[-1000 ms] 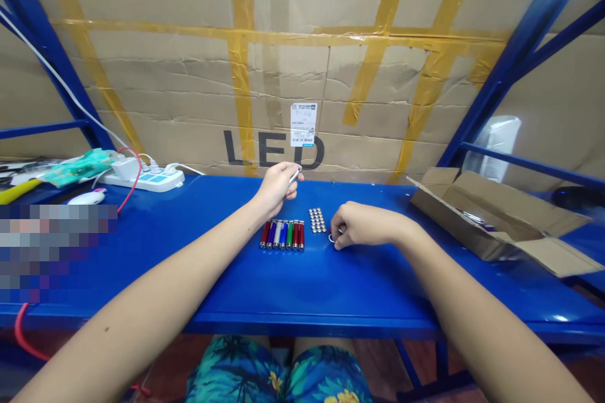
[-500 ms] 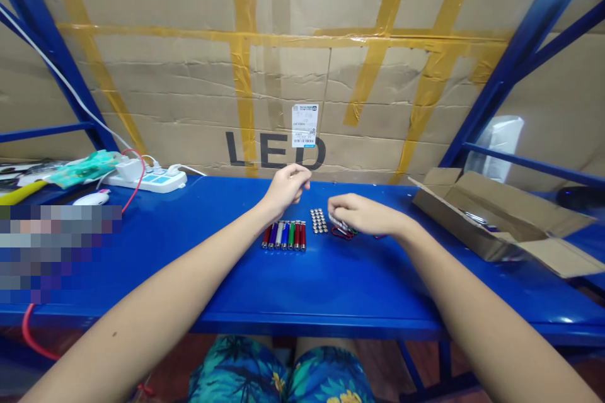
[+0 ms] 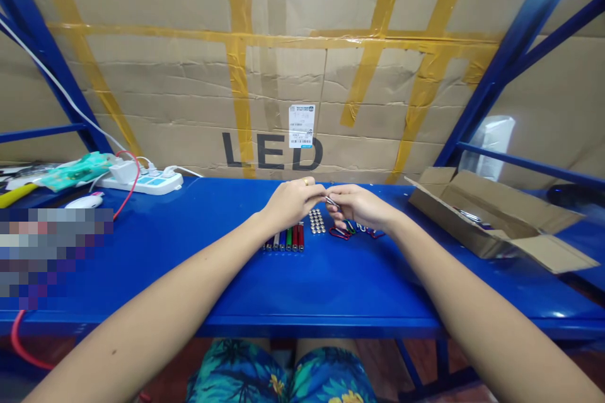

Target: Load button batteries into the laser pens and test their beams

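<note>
My left hand [image 3: 293, 201] and my right hand [image 3: 355, 204] meet above the blue table [image 3: 302, 277], fingers pinched together on a small silver piece [image 3: 329, 201] between them. Below the left hand lies a row of small coloured tubes [image 3: 287, 238]. A cluster of small silver button cells [image 3: 317, 221] sits just under the fingertips. Coloured clips [image 3: 352, 230] lie under the right hand. What exactly the left fingers hold is too small to make out.
A large taped cardboard sheet marked LED [image 3: 273, 150] stands behind the table. An open cardboard box [image 3: 491, 214] lies at the right. A white power strip [image 3: 142, 181] with a red cable, a green bag [image 3: 75, 169] and a white mouse [image 3: 84, 201] sit at the left.
My left hand came down and to the right, my right hand lifted off the table and moved left; the two now touch. The coloured clips under the right hand became visible.
</note>
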Motion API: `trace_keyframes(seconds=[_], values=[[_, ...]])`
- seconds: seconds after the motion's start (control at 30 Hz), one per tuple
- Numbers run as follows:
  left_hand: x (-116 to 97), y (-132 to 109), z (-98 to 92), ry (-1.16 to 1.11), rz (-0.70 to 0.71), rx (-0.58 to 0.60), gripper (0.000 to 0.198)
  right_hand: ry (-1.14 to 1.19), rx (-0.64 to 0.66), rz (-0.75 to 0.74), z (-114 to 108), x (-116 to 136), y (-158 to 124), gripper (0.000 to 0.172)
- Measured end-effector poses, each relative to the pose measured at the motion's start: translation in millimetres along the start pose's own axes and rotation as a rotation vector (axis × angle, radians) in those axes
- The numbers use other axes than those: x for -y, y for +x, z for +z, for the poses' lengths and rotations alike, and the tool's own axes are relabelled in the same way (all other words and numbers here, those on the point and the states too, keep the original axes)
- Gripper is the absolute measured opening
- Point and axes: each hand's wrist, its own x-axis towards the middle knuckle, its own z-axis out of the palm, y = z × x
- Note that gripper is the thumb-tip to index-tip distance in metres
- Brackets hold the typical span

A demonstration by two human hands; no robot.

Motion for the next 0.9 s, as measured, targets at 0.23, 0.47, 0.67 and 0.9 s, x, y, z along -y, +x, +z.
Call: trace_keyframes(seconds=[0.23, 0.47, 0.67, 0.9], values=[[1.5, -0.8, 1.8, 0.061, -0.041, -0.035, 0.020, -0.221, -0.084, -0.114, -2.9, -0.8, 3.6, 0.025], [-2.1, -1.8, 6.6, 0.127, -0.047, -0.051, 0.024, -0.476, -0.235, -0.199, 4.4, -7.7, 9.4, 0.032], [-7.8, -0.7, 6.7, -0.074, -0.174, 0.007, 0.020, -0.717, -0.345, -0.295, 3.1, -13.7, 13.9, 0.031], [-15.3, -0.3, 9.6, -0.339, -0.241, 0.020, 0.034, -1.010, -0.365, -0.436, 2.7, -19.7, 16.8, 0.028]])
